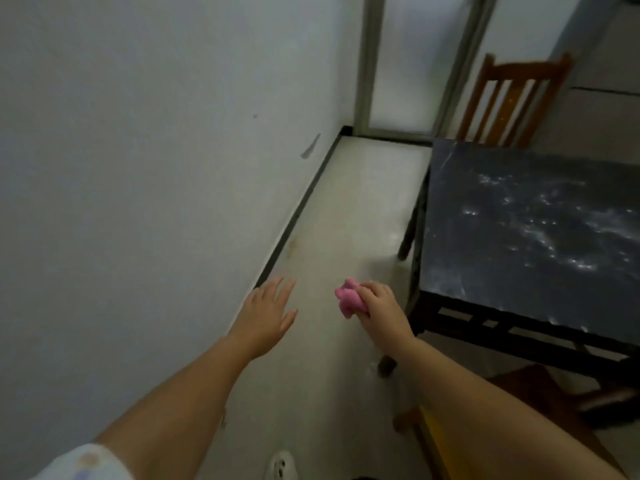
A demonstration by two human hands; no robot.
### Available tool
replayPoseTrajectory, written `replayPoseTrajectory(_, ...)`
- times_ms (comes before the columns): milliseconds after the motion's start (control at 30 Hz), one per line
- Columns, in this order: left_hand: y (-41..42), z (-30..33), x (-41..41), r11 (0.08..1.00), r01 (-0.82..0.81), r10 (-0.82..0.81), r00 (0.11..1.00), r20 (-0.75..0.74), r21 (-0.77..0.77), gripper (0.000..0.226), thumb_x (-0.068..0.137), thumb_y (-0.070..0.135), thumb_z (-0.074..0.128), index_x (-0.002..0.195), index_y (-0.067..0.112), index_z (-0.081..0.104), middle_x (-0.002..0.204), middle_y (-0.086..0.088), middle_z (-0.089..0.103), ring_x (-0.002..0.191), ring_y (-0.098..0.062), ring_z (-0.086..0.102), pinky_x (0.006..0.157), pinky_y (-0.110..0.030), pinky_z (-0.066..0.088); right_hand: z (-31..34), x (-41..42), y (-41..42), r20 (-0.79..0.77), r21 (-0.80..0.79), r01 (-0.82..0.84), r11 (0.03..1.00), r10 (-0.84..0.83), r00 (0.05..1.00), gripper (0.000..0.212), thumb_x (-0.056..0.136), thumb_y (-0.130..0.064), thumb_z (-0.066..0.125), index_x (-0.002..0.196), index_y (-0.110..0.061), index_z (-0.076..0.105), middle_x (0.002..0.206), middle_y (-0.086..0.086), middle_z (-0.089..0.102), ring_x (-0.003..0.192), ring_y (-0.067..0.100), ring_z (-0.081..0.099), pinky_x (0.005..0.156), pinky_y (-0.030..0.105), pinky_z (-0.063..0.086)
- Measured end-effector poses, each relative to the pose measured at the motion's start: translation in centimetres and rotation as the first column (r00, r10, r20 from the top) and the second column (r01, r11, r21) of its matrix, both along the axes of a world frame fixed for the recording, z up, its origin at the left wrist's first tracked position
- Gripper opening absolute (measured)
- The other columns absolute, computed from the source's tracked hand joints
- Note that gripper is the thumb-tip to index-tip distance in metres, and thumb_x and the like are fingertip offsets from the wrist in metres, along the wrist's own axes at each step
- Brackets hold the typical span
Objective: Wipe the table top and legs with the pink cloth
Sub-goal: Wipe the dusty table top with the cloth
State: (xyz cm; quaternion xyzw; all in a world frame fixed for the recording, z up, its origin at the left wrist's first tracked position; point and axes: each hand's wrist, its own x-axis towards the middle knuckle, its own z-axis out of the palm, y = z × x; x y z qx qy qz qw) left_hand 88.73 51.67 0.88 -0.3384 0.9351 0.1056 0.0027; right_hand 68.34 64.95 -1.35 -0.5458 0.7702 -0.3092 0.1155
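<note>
A dark table top (512, 237) with pale wet streaks fills the right side, on a dark wooden frame with a leg (415, 271) at its near left corner. My right hand (379, 306) is closed around a bunched pink cloth (348, 297), held over the floor just left of that leg, not touching the table. My left hand (268, 315) is held out flat with fingers spread, empty, near the base of the wall.
A white wall (138, 168) with a dark skirting runs along the left. A pale floor strip (346, 220) lies between wall and table. A wooden chair (512, 98) stands behind the table; another chair (426, 438) is at the bottom right. A shoe tip (282, 464) shows below.
</note>
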Motion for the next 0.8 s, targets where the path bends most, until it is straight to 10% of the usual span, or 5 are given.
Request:
replayPoseTrajectory(433,-13.7,0.1,-31.1,0.860,0.511,-0.509,0.858,-0.072,0.007,0.072,0.086,0.058,0.015,0.147,0.019,0.013,0.154,-0.010,0.016,0.141,-0.025,0.016,0.113,-0.035,0.012,0.1,-19.9,-4.0,0.034,0.019,0.582,0.813,-0.582,0.812,0.046,0.087,-0.010,0.059,0.131,-0.024,0.051,0.116,-0.001,0.053,0.108,0.012,0.041,0.091,0.032,0.046)
replayPoseTrajectory(633,-14.0,0.2,-44.8,0.726,0.686,-0.683,0.728,-0.064,0.052,0.060,0.096,0.045,0.030,0.147,0.020,0.008,0.155,-0.007,0.010,0.142,-0.022,0.010,0.114,-0.034,0.010,1.0,-28.7,-2.7,0.012,0.078,0.782,0.619,-0.785,0.620,0.050,0.083,-0.006,0.059,0.131,-0.020,0.052,0.118,0.001,0.053,0.113,0.018,0.041,0.090,0.030,0.044)
replayPoseTrajectory(800,-12.2,-1.2,-55.5,0.506,0.862,-0.863,0.506,0.005,0.046,0.088,0.071,0.061,-0.004,0.147,0.017,0.013,0.153,-0.010,0.017,0.141,-0.023,0.016,0.113,-0.035,0.014,0.6,-32.7,-0.5,0.014,0.101,0.913,0.394,-0.919,0.395,0.046,0.081,-0.015,0.062,0.126,-0.023,0.056,0.113,-0.002,0.054,0.106,0.018,0.046,0.086,0.024,0.041)
